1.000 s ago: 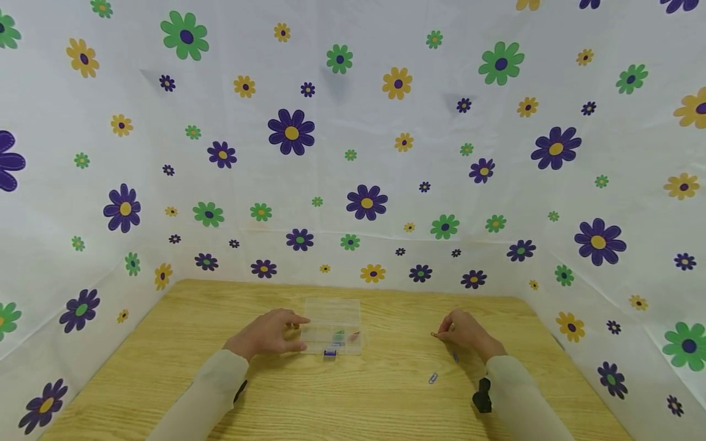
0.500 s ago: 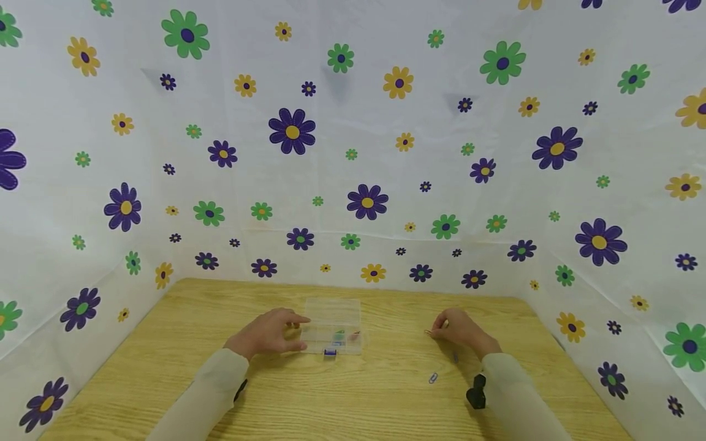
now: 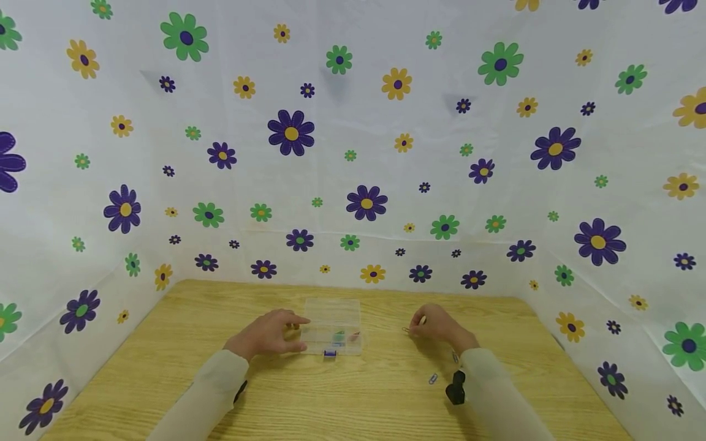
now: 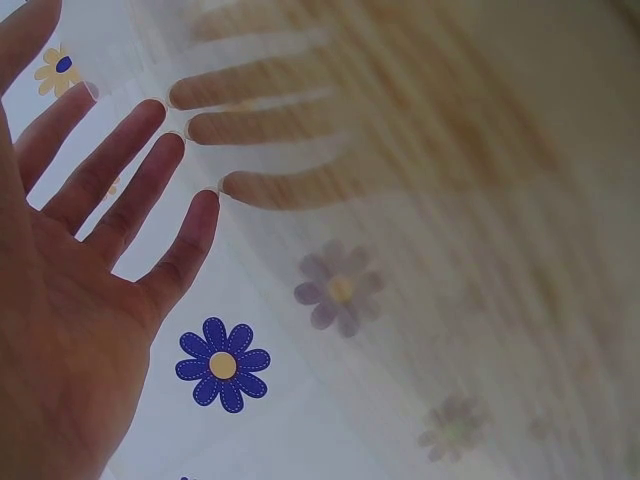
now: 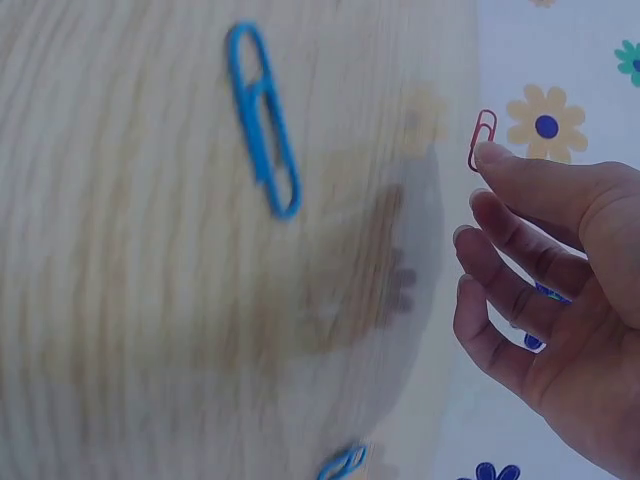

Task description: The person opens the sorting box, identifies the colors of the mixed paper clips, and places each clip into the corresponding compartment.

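Note:
My right hand (image 3: pixel 436 323) pinches a red paper clip (image 5: pixel 481 132) between thumb and forefinger, over the table to the right of the box. Its other fingers are loosely bent. At the left side of a clear plastic divided box (image 3: pixel 317 334), my left hand (image 3: pixel 269 332) rests with thumb and forefinger spread along the box's edge. The left wrist view shows the remaining fingers fairly straight, fingertips on the table. The box's lid (image 3: pixel 332 311) lies back, open. Green clips (image 3: pixel 339 334), red clips (image 3: pixel 355 335) and blue clips (image 3: pixel 337 344) show in its right-hand compartments.
Two blue paper clips lie on the wooden table (image 3: pixel 309 404): one clip (image 3: pixel 432 378) in front of the right hand, another clip (image 3: pixel 455 356) near the right wrist. A blue latch (image 3: pixel 330 353) sits on the box's front. White flowered cloth (image 3: pixel 353 171) surrounds the table's back and sides.
My right hand has moved left toward the box, carrying the red paper clip. The left hand, the box and the two blue clips on the table have stayed in place.

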`<move>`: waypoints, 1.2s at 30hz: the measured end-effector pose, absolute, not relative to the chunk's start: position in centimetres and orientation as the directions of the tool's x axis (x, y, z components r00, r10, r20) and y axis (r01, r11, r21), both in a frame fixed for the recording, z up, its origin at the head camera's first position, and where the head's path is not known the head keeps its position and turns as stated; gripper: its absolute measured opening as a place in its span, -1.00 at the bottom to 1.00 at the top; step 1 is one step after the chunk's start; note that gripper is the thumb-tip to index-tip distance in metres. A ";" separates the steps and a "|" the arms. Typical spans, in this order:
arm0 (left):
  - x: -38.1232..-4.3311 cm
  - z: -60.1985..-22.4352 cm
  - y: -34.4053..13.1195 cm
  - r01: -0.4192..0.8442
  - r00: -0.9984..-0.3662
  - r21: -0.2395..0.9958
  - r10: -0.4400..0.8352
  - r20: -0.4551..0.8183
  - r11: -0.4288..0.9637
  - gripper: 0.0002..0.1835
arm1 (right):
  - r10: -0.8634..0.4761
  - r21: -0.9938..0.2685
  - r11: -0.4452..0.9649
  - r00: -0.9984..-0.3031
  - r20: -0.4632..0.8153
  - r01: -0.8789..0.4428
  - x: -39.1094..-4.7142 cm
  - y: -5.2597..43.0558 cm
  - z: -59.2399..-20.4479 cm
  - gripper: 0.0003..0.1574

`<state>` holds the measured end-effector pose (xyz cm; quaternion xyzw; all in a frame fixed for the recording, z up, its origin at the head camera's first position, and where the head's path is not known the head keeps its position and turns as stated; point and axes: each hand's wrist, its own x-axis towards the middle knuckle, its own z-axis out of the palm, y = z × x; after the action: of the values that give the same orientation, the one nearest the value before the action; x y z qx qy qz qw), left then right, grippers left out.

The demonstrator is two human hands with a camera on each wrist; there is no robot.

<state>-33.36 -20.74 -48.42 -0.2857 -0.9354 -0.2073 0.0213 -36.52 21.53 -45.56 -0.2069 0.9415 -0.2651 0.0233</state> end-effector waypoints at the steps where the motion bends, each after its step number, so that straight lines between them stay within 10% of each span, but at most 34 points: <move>1: -33.4 -48.5 -20.7 0.542 -0.837 0.376 0.525 0.158 0.751 -0.26 | -0.416 -0.504 0.769 -0.907 0.072 -0.393 -36.6 21.3 -45.5 -0.89; 36: -33.1 -48.3 -20.6 0.533 -0.842 0.376 0.516 0.154 0.758 -0.29 | -0.584 -0.498 0.677 -0.807 0.085 -0.542 -37.2 12.5 -44.7 -0.85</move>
<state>-33.14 -20.58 -48.30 -0.2800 -0.9373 -0.2068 0.0203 -37.21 12.52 -44.68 -0.3076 0.9148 -0.2584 0.0407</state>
